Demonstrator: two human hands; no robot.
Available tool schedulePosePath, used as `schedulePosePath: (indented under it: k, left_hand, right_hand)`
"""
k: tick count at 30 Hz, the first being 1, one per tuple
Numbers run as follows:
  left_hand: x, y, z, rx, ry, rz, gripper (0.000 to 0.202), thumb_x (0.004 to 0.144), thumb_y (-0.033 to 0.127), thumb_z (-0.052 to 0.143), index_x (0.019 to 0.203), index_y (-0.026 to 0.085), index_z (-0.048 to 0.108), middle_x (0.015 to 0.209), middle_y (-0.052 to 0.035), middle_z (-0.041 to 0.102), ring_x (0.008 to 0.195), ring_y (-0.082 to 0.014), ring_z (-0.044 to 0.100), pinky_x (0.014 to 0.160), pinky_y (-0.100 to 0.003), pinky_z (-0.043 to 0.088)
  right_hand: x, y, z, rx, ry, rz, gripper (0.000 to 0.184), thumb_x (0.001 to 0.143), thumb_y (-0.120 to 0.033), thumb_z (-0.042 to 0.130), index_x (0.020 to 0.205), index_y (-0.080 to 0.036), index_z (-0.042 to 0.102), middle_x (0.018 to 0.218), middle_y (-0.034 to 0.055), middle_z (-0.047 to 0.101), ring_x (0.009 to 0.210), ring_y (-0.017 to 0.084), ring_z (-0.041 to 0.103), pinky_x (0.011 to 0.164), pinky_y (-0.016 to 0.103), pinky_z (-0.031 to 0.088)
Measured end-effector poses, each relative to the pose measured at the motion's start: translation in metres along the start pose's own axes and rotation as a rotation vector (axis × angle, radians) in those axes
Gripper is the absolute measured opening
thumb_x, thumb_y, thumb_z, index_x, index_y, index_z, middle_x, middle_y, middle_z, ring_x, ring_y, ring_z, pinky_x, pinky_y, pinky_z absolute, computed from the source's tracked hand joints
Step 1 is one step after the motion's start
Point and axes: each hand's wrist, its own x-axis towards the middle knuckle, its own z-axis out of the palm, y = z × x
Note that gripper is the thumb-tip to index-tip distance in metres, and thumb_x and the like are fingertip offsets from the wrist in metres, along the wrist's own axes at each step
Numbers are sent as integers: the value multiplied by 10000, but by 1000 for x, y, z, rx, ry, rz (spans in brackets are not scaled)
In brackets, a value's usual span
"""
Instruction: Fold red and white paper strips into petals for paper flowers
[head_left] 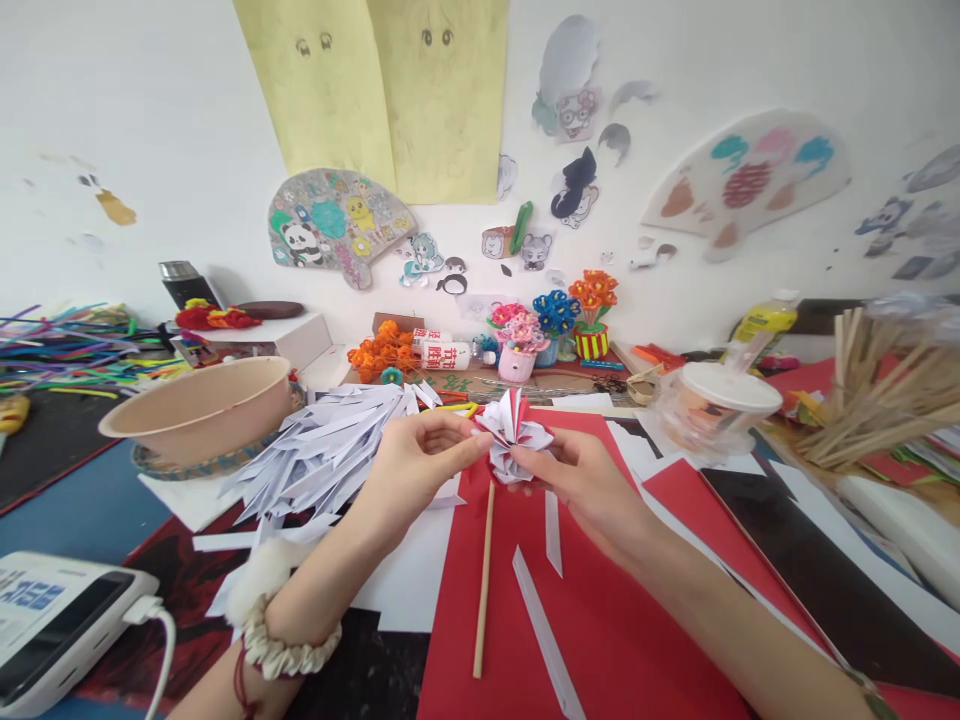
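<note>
The left hand (431,458) pinches the near-left edge of the white-and-red folded paper flower (516,425) while the right hand (574,468) grips its right side, thumb near the centre, holding it over the red sheet (615,620), right at the far end of the wooden stick (484,590), white folded strips (322,455) heaped to the left!

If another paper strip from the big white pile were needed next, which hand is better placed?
Probably the left hand: the white pile lies beside it. The right hand is farther away, across the folded paper piece, which both hands hold.
</note>
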Motion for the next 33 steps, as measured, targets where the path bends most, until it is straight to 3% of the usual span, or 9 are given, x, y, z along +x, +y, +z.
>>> schedulePosePath:
  k: [5, 9, 18, 25, 29, 33]
  left_hand:
    - [0, -1, 0, 191, 1, 51, 242, 730, 395, 778, 707, 156, 744, 731, -49, 719, 637, -154, 587, 596, -260, 430]
    - [2, -1, -7, 241, -91, 9, 226, 718, 397, 777, 703, 172, 770, 728, -53, 722, 619, -157, 569, 569, -262, 415]
    - [7, 3, -22, 218, -228, -130, 289, 694, 425, 782, 606, 153, 739, 488, 18, 531, 502, -84, 391, 475, -220, 282]
    - [3, 1, -8, 141, -186, -95, 208, 658, 302, 799, 783, 151, 728, 754, -37, 722, 680, -160, 623, 617, -248, 454]
    - [3, -1, -4, 124, -164, -71, 194, 652, 272, 792, 757, 150, 684, 776, -38, 726, 713, -164, 641, 656, -254, 473]
    - [2, -3, -6, 201, -167, -105, 251, 685, 329, 779, 831, 153, 675, 734, -19, 701, 623, -129, 603, 558, -213, 407]
  right_hand:
    - [-1, -2, 2, -112, -8, -28, 270, 754, -404, 782, 912, -187, 754, 834, 50, 766, 753, 208, 680, 689, 332, 532]
    - [0, -1, 2, -157, -56, -12, 306, 713, -410, 813, 924, -196, 760, 858, 59, 759, 825, 252, 693, 734, 366, 544]
    - [-1, -2, 0, -169, -102, -15, 270, 779, -399, 761, 945, -187, 748, 900, 70, 765, 891, 262, 700, 776, 364, 550]
    - [-1, -1, 1, -149, -80, -44, 231, 764, -359, 766, 928, -198, 744, 929, 62, 774, 857, 236, 709, 750, 338, 559]
    - [-1, -2, 2, -147, -47, -50, 239, 745, -353, 779, 921, -194, 744, 917, 59, 777, 859, 239, 715, 765, 344, 566]
    - [-1, -2, 2, -155, -33, -63, 252, 746, -367, 781, 919, -188, 740, 923, 59, 777, 860, 242, 716, 759, 343, 564]
